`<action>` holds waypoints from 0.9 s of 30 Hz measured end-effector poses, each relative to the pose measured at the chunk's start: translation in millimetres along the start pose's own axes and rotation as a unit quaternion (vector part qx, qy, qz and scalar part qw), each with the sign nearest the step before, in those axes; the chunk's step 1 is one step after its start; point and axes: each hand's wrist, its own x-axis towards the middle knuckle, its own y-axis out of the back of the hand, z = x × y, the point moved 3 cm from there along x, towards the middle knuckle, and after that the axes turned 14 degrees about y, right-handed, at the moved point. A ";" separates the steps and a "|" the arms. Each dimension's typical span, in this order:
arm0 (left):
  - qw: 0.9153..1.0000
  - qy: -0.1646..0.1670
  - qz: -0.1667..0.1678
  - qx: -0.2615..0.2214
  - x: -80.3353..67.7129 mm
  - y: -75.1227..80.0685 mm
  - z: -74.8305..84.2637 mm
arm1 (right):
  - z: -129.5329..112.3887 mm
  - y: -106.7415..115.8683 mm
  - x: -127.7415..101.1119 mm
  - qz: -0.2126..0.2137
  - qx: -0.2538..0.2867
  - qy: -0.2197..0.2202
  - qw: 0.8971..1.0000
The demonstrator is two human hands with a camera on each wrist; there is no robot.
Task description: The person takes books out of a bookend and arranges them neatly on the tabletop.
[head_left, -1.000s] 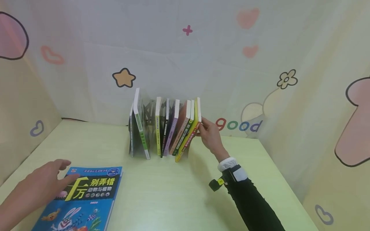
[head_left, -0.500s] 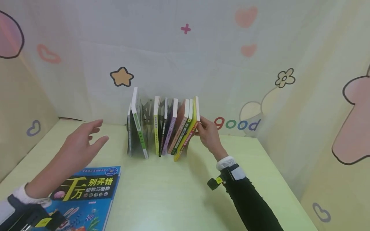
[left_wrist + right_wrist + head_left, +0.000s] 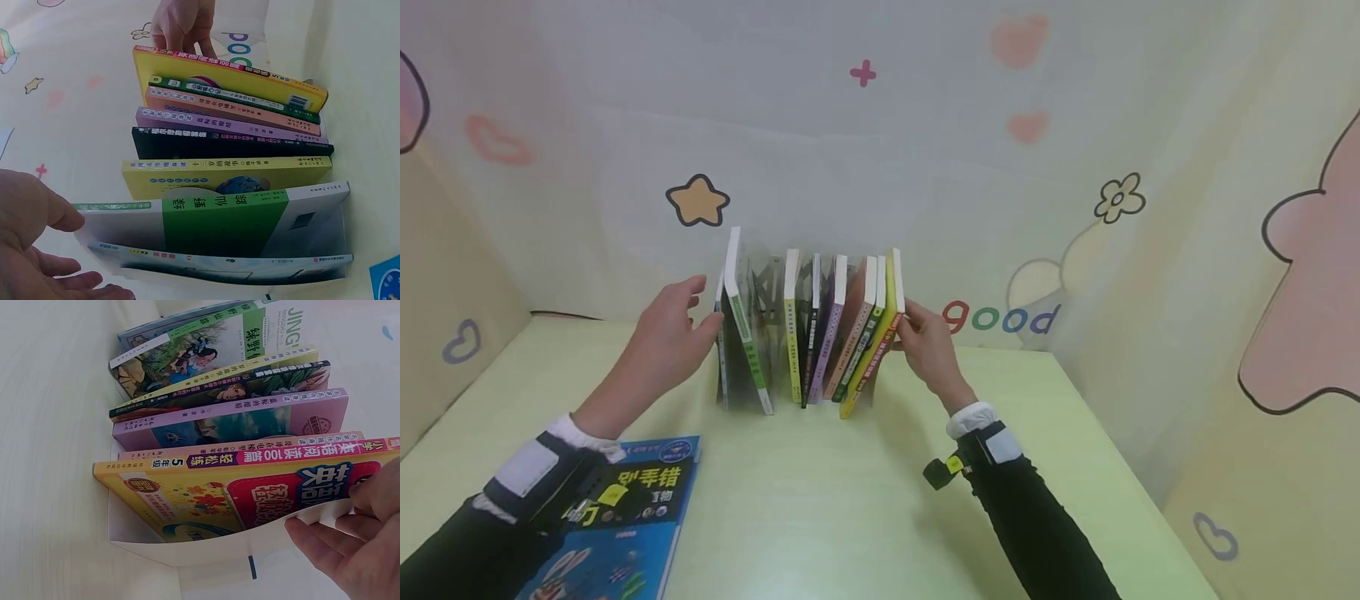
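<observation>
Left hand [image 3: 672,342] spread, fingers relaxed, reaching at left end of book row, thumb tip touching top edge of green-and-white book [image 3: 741,321]; in left wrist view thumb [image 3: 59,209] against that book's corner, other fingers open below, holding nothing. Dark sleeve with white cuff and wrist strap behind it, lying over blue picture book [image 3: 625,525] flat on worktop [image 3: 820,500] at lower left, partly covered by forearm.

Next right: book row standing in white holder [image 3: 187,553] near back wall, mid worktop. Thin grey-blue book [image 3: 721,358] outermost left, then green-and-white book leaning, gap with metal bookend [image 3: 769,292] behind, then yellow-green spine [image 3: 791,333], black spine [image 3: 811,333], purple spine [image 3: 827,333], salmon spine [image 3: 850,342], green spine [image 3: 863,346], yellow book [image 3: 880,342] last, 8 standing in all, right ones tilted rightward at top.

Right hand [image 3: 925,346] at right end of row, fingers curled, pinching upper edge of yellow book; right wrist view shows fingertips [image 3: 369,494] over its red-and-yellow cover and thumb under holder wall. Dark sleeve, white cuff, wrist strap with small black camera [image 3: 936,473] trailing toward lower right.

Backdrop: pale cloth wall with star [image 3: 697,200], hearts, flower, word "good" [image 3: 1003,318] right of books.
</observation>
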 end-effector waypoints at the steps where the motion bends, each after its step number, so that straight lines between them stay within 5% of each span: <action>1: 1.000 0.002 -0.003 -0.002 3.4 -1.3 1.0 | 0.2 -1.0 0.2 0.000 0.002 0.001 1.000; 15: 1.000 -0.023 0.016 -0.006 32.7 -13.5 14.7 | -0.2 -0.8 0.4 0.003 -0.011 -0.008 1.000; 27: 0.998 -0.005 0.035 0.054 52.9 -23.0 13.0 | 1.7 -2.4 -0.5 0.008 -0.002 -0.006 1.000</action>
